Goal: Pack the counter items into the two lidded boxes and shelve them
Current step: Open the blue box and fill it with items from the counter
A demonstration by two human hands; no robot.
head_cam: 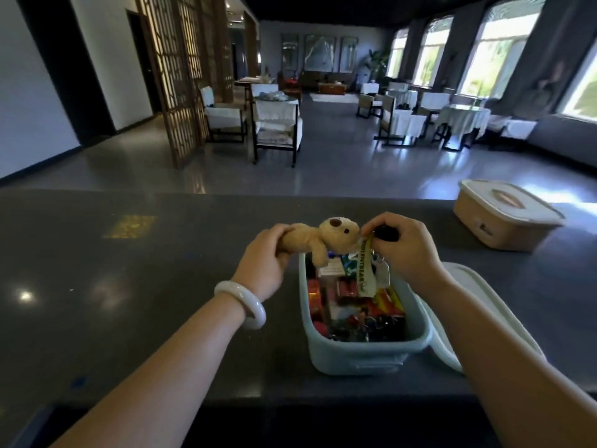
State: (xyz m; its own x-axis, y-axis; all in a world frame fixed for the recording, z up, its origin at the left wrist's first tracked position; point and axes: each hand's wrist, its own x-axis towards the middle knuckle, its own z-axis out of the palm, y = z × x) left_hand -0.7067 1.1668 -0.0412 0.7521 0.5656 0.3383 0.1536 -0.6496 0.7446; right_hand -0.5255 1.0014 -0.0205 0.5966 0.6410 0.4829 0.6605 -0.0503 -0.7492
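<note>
Two hands: both of mine hold one plush bear keychain over the far end of the open box, at the middle of the frame.
Left hand: my fingers are curled tight round the bear's body and legs; a pale bangle sits on that wrist.
Right hand: my fingers pinch the keychain's top just beside the bear's head, closed on a dark piece I cannot make out.
Strap: a yellow-green ribbon hangs from that pinch down into the box; it carries dark printed letters, too blurred for me to read.
Open box: pale blue, on the table at lower centre, filled with small packets in red, orange and yellow and some dark bits at the near end.
Loose lid: white, lying on the table just right of the blue box, partly under my right forearm.
Second box: beige, lid on, at the right edge of the frame, well apart from the blue one; a small dark mark on its side is unreadable.
</note>
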